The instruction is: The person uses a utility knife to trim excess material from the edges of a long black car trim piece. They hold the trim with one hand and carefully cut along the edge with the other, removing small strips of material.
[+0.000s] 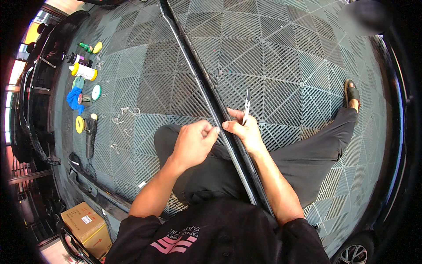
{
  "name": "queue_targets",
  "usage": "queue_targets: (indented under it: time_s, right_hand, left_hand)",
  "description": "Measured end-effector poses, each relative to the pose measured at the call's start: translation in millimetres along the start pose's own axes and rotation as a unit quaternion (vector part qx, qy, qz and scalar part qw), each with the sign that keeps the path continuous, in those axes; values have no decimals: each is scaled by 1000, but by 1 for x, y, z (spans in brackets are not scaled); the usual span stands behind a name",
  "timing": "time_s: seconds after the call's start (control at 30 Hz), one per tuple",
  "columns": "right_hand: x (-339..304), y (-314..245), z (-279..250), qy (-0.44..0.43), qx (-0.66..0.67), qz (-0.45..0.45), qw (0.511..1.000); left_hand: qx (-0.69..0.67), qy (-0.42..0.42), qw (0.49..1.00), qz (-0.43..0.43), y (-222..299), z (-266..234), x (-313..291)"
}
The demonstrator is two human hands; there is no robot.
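A long, glossy black trim strip (196, 70) runs slantwise from the far edge of the view down across my lap to my body. My right hand (247, 133) grips its right side, thumb on top and fingers beneath. A slim snap-off utility knife (247, 105) is tucked in that same hand, blade pointing away from me. On the strip's left edge, my left hand (193, 143) is closed, thumb and fingers pinched together. Whatever is between those fingertips is too small or hidden to make out.
On the tiled grating floor at left lie a polisher (90, 134), a yellow-capped white bottle (83, 71), a blue cloth (74, 99) and round pads. Another black trim piece (94, 185) and a cardboard box (88, 224) are nearer. A car wheel (354, 254) shows at lower right.
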State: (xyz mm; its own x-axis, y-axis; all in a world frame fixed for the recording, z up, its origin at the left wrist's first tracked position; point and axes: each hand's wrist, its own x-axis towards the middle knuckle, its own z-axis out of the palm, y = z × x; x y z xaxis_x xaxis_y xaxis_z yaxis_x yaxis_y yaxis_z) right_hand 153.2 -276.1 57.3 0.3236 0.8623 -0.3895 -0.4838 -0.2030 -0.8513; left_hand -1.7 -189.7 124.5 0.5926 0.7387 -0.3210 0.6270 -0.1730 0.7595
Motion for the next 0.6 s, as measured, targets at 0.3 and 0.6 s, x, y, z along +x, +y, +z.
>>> queue_targets:
  time_s: [0.3, 0.6]
  right_hand:
    - [3, -10, -15, 27, 43, 24, 998]
    - [2, -18, -12, 25, 47, 3, 999]
  left_hand:
    - [-14, -87, 992, 93, -17, -54, -102]
    - [-425, 111, 879, 184, -2, -59, -130]
